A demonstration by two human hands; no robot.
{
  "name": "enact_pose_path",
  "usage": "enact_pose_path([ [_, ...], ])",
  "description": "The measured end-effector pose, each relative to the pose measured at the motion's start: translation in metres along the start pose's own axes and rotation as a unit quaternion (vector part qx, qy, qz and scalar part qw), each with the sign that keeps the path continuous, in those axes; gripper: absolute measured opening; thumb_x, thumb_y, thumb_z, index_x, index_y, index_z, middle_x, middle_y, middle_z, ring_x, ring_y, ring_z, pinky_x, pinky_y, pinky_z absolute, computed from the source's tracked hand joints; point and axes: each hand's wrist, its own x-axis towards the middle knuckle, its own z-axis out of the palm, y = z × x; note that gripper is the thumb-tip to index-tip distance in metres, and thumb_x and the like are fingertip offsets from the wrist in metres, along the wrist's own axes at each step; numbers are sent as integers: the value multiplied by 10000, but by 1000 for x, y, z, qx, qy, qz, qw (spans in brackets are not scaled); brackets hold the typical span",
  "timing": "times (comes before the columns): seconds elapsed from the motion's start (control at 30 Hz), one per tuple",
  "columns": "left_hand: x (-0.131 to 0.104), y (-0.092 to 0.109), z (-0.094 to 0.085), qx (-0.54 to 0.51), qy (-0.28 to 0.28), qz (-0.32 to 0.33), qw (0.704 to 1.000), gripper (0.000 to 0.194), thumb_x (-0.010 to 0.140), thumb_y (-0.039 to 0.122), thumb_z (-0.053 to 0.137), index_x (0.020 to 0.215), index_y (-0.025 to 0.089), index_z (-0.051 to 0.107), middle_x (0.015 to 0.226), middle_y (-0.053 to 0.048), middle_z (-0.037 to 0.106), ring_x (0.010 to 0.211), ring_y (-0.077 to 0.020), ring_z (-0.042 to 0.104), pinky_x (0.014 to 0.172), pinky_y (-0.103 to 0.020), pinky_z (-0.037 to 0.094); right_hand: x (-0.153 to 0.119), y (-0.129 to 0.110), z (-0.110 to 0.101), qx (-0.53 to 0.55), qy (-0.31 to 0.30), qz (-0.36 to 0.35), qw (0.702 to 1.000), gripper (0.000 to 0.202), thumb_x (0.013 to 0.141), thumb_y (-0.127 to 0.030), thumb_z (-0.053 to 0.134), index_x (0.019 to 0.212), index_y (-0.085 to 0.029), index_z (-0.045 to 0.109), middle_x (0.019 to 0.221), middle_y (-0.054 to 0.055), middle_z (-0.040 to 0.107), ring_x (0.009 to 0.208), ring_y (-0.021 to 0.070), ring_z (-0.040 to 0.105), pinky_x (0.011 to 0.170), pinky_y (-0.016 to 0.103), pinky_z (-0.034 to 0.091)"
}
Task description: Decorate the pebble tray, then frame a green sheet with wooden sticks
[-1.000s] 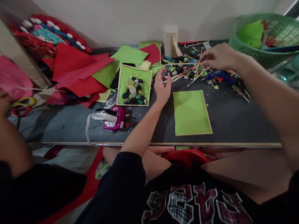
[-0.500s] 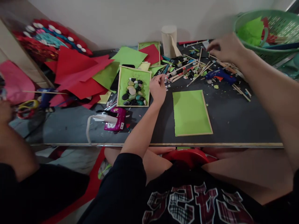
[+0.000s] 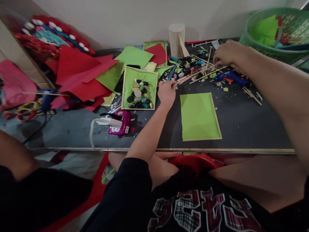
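Observation:
My left hand point(image 3: 167, 94) rests on the dark table beside the pebble picture. Its fingertips are pinched together close to the ends of several thin wooden sticks point(image 3: 190, 76); whether one is between them is hidden. Over the right part of the stick pile is my right hand point(image 3: 227, 54), its fingers curled downward and closed; anything in them is hidden. In front of me lies a light green sheet point(image 3: 201, 116) with wooden strips along its right and lower edges. The pebble picture point(image 3: 139, 88), framed in sticks on green, holds dark, white and green stones.
A blue glue gun point(image 3: 227, 76) lies below my right hand. A purple device point(image 3: 120, 123) sits left of my forearm. Red paper point(image 3: 79, 74) is heaped at left, near scissors point(image 3: 27, 111). A paper roll point(image 3: 176, 40) and green basket point(image 3: 263, 45) stand behind. Another person's arm point(image 3: 16, 151) shows at left.
My right hand has lowered toward the sticks and its fingers have curled. My left hand shifted slightly right, and sticks near it moved. The other person's hand has left the scissors area.

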Motion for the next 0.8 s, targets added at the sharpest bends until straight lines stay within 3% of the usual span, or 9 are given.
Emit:
enact_pose_path([
  [0.07, 0, 2, -1, 30, -31, -20, 999, 176, 949, 208, 628, 1050, 237, 769, 871, -96, 699, 1169, -337, 630, 902, -432, 575, -4, -5, -12, -71, -30, 9, 997, 163, 726, -65, 848, 841, -177, 819, 1174, 115, 787, 1267, 377, 648, 1094, 642, 400],
  [0.17, 0, -1, 1, 45, -47, -24, 998, 216, 954, 186, 588, 1077, 223, 762, 879, -111, 677, 1175, -355, 637, 881, -442, 570, -21, -22, -33, -98, -61, -10, 993, 248, 890, -239, 758, 1129, -189, 802, 1155, 103, 794, 1105, 306, 724, 995, 495, 523],
  [0.23, 1, -7, 6, 29, -15, -4, 999, 223, 942, 189, 580, 1055, 228, 768, 869, -111, 674, 1098, -341, 657, 859, -429, 568, -39, -40, -42, -28, -99, -38, 994, 257, 932, -277, 716, 1157, -181, 795, 1079, 84, 810, 1038, 271, 739, 972, 430, 534],
  [0.3, 2, -16, 12, 12, 37, 22, 999, 227, 921, 187, 577, 1009, 244, 779, 864, -101, 685, 970, -289, 666, 834, -391, 565, -57, -56, -43, 3, -99, -35, 995, 217, 898, -288, 759, 1089, -202, 816, 983, 47, 820, 989, 243, 748, 975, 393, 532],
  [0.43, 5, -26, 17, 10, 105, 48, 993, 270, 963, 200, 506, 986, 256, 769, 847, -74, 725, 908, -249, 636, 860, -371, 561, -79, -71, -27, 51, -129, -47, 989, 195, 887, -287, 734, 1061, -252, 814, 919, 13, 816, 918, 229, 759, 903, 363, 554],
  [0.53, 7, -26, 14, 10, 111, 43, 993, 274, 1001, 217, 474, 1019, 249, 745, 853, -67, 739, 969, -260, 638, 931, -393, 543, -79, -64, -17, -41, -79, -61, 994, 206, 887, -316, 724, 1065, -262, 813, 982, 53, 818, 933, 266, 751, 870, 389, 549],
  [0.67, 7, -24, 8, -6, 84, 14, 996, 286, 1038, 257, 426, 1068, 244, 711, 925, -70, 756, 1065, -261, 637, 1001, -401, 512, -68, -40, -20, -89, 30, -13, 995, 308, 944, -309, 662, 1198, -186, 785, 1124, 141, 797, 1070, 320, 735, 908, 413, 538],
  [0.8, 7, -18, 3, -12, 107, -24, 994, 329, 1058, 275, 363, 1123, 261, 685, 1030, -70, 774, 1055, -257, 630, 986, -395, 510, -54, -16, -24, -87, 33, 7, 996, 302, 936, -218, 681, 1197, -101, 780, 1083, 176, 797, 1062, 311, 742, 941, 402, 529],
])
